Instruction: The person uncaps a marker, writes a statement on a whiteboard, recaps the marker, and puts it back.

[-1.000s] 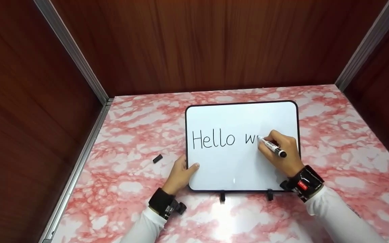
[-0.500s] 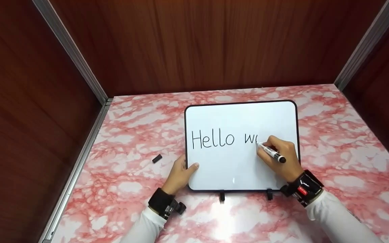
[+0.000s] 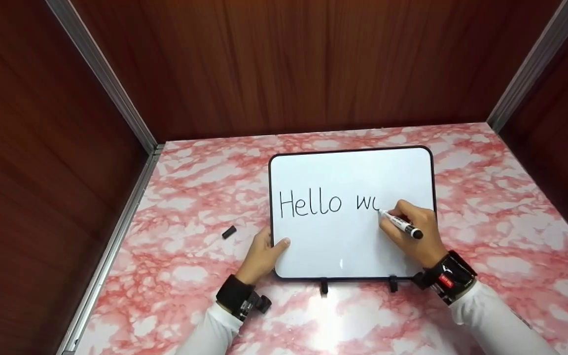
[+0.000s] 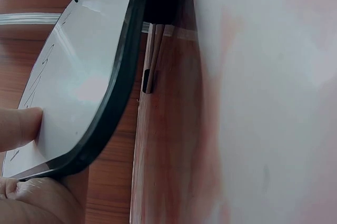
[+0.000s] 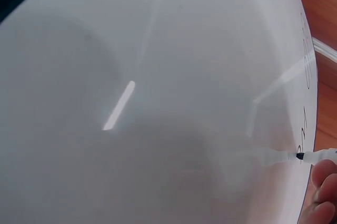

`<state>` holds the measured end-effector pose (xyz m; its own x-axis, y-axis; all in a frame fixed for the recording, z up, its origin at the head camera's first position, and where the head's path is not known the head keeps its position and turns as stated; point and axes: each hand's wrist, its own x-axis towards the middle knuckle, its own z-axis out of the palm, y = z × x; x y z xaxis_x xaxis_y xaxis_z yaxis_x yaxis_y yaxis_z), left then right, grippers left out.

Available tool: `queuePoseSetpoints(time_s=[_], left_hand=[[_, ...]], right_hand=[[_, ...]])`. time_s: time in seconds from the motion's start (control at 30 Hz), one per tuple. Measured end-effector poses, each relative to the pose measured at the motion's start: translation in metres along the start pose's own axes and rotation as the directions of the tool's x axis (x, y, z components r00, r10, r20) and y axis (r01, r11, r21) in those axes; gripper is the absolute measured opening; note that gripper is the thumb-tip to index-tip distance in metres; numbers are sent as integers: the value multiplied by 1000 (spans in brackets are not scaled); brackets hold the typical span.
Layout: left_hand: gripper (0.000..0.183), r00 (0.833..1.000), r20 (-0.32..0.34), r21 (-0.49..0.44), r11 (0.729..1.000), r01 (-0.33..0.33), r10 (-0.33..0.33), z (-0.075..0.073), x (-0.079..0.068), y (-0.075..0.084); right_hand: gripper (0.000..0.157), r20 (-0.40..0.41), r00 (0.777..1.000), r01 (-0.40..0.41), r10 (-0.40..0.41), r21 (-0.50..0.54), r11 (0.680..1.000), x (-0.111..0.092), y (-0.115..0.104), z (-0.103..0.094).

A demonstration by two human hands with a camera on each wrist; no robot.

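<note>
A whiteboard [image 3: 343,246] with a black frame stands tilted on small black feet. Handwriting on it reads "Hello w" followed by a curved stroke. Near its lower left edge my left hand [image 3: 262,255] grips the frame, thumb on the white face and the other fingers behind, partly hidden. My right hand [image 3: 416,234] pinches a white marker [image 3: 402,224] with a black end. In the right wrist view the black tip of the marker [image 5: 318,155] meets the board at the curved stroke. A black marker cap [image 3: 229,232] lies on the table left of the board.
The table [image 3: 195,187] has a red and white marbled top. Dark wooden panels [image 3: 284,64] rise at the back and both sides, joined by metal corner posts [image 3: 111,79]. Two black feet [image 3: 324,286] stick out below the board's front edge.
The marker tip has moved down and then slightly right, leaving a curved stroke after the "w". My left hand, the board and the cap look unchanged.
</note>
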<state>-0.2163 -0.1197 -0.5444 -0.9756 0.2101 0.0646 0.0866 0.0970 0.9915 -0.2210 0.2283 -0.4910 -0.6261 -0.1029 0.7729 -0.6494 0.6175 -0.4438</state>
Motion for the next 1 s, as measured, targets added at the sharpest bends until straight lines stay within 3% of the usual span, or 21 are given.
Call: queuePoseSetpoints(time_s=[0.37,1.0], left_hand=[[48,999,-5,-5,999,42,-42,0,1,1],[47,1000,4,-36,999,31,-31,0,0,0]], right_hand=[[26,-31,999,-22,22,6,1000,7,8,-6],[23,-8,1000,6,-6,-23,1000,23,8,0]])
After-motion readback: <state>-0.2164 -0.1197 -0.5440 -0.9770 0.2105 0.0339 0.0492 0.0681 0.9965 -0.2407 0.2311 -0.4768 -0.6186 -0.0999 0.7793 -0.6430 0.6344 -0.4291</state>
